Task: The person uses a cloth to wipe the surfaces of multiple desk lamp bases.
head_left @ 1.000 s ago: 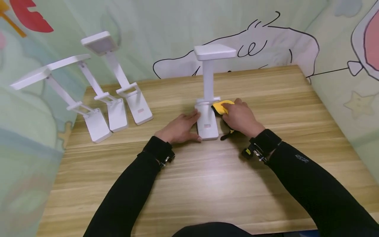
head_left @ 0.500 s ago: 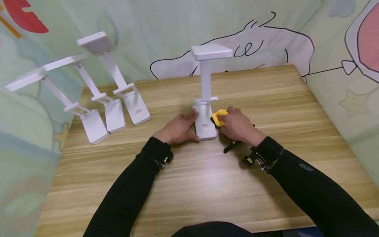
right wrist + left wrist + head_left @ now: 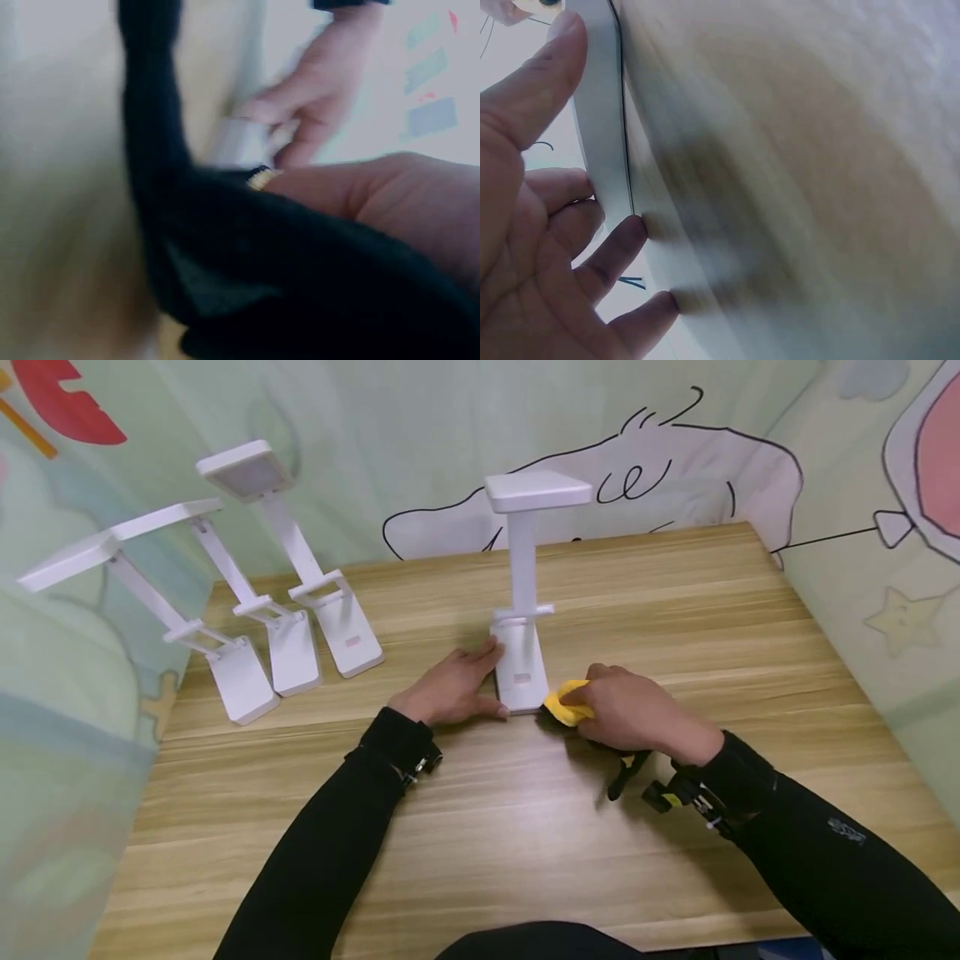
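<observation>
A white desk lamp stands upright on the table, its flat head over a folding stem. My left hand rests along the left side of its base, fingers fairly straight and thumb at the front corner. The left wrist view shows the fingertips against the base's edge. My right hand pinches a bunched yellow and black cloth at the base's front right corner. A dark end of the cloth hangs below the hand. In the right wrist view, dark cloth covers much of the fingers.
Three similar white lamps stand close together at the table's left rear. The wooden table meets printed fabric walls at the back and sides.
My right hand has drawn the cloth toward me along the right side of the lamp's base, from near the hinge to the front corner. My left hand stays at the base.
</observation>
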{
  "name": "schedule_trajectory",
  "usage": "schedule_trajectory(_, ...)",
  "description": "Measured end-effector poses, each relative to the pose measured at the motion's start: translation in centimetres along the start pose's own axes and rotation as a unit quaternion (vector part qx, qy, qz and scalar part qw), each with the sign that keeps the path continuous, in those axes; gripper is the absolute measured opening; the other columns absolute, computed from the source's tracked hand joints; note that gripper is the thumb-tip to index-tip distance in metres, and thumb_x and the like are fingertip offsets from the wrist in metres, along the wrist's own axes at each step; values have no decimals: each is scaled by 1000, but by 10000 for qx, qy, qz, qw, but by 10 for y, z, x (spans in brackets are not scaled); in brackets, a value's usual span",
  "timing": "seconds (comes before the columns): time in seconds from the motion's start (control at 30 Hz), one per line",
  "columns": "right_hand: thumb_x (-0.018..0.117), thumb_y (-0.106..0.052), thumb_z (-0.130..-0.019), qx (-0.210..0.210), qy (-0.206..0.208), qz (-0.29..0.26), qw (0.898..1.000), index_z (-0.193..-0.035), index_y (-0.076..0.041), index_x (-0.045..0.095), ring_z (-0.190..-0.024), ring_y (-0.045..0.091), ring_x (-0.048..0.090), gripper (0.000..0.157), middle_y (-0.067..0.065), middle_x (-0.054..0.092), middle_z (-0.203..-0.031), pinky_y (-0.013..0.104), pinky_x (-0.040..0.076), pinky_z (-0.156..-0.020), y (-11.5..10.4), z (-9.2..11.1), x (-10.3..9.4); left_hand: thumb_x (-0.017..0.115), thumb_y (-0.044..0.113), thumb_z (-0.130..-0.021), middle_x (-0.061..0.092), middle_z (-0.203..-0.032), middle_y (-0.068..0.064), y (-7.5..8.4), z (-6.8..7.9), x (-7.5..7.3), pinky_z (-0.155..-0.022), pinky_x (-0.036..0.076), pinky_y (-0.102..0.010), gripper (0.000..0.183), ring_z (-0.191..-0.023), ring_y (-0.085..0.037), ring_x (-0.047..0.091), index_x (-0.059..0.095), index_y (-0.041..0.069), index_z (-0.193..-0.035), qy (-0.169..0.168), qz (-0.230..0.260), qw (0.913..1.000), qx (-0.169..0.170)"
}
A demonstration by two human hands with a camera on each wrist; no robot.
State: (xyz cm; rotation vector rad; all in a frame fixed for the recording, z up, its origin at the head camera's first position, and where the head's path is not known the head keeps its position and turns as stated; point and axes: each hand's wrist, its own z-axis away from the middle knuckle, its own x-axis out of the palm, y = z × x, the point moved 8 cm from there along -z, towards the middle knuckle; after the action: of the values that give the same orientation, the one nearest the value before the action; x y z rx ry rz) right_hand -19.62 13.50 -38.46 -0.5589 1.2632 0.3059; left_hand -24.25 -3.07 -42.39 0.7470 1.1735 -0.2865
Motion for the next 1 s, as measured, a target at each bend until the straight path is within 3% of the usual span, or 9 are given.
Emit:
schedule_trajectory(0.07,65,-17,-81,63,135,-107,9998,-123,-14,67,-73,21,48,42,8,57,-89,32,38,-59,0,0,-12,65,55,-86,11,-161,-14,1,-1,0,-114,26,-42,97,-139,-35,28,16,5,-154,39,52,10000,48)
schedule_trajectory(0.2,63,-20,-83,152,904,-299,9953,-127,-13,65,-74,23,47,44,9,59,-86,35,39,-60,1,-15,-28,65,54,-86,12,-161,-13,3,-3,0,-114,26,-42,95,-138,-36,28,18,7,-154,103,163,9998,66)
schedule_trajectory(0.27,61,-22,-85,246,1240,-382,9912,-129,-13,62,-76,25,48,45,10,59,-86,36,40,-62,3,-26,-27,66,54,-86,14,-161,-13,3,-4,1,-114,26,-42,93,-139,-36,27,20,8,-154,117,189,9997,58)
schedule_trajectory(0.37,59,-23,-87,396,1418,-480,9879,-133,-14,60,-79,27,49,47,13,60,-90,38,41,-64,10,-40,-15,65,54,-86,16,-161,-12,5,-5,2,-115,26,-42,91,-139,-34,27,22,9,-153,107,213,9997,83)
schedule_trajectory(0.5,61,-23,-86,270,1277,-588,9897,-131,-12,61,-86,30,51,47,20,60,-100,41,44,-69,11,-43,0,66,54,-85,17,-161,-11,7,-7,3,-115,26,-42,91,-140,-32,27,24,9,-153,89,263,9996,66)
schedule_trajectory(0.67,63,-22,-83,-217,809,-747,9937,-129,-14,63,-96,31,53,47,24,56,-110,44,47,-80,2,-28,7,68,52,-85,21,-159,-13,7,-4,2,-114,29,-42,90,-139,-31,29,26,9,-152,236,262,9993,87)
schedule_trajectory(0.83,65,-19,-81,-328,209,-985,9944,-129,-14,63,-83,25,51,49,17,57,-105,36,43,-70,2,-18,5,65,47,-89,28,-156,-16,11,3,0,-111,34,-40,80,-136,-28,36,31,6,-150,482,92,9984,284)
schedule_trajectory(0.93,65,-20,-83,-254,320,-939,9947,-129,-13,63,-80,23,52,47,14,59,-103,36,43,-68,3,-19,-3,62,43,-92,36,-153,-14,15,10,0,-106,40,-40,69,-133,-26,42,39,8,-147,613,-110,9977,277)
schedule_trajectory(1.0,64,-21,-84,-159,665,-868,9939,-128,-11,62,-84,24,55,45,14,62,-105,39,46,-71,2,-22,-10,61,39,-94,44,-149,-11,21,15,0,-102,45,-41,59,-129,-24,47,46,10,-143,702,-244,9967,341)
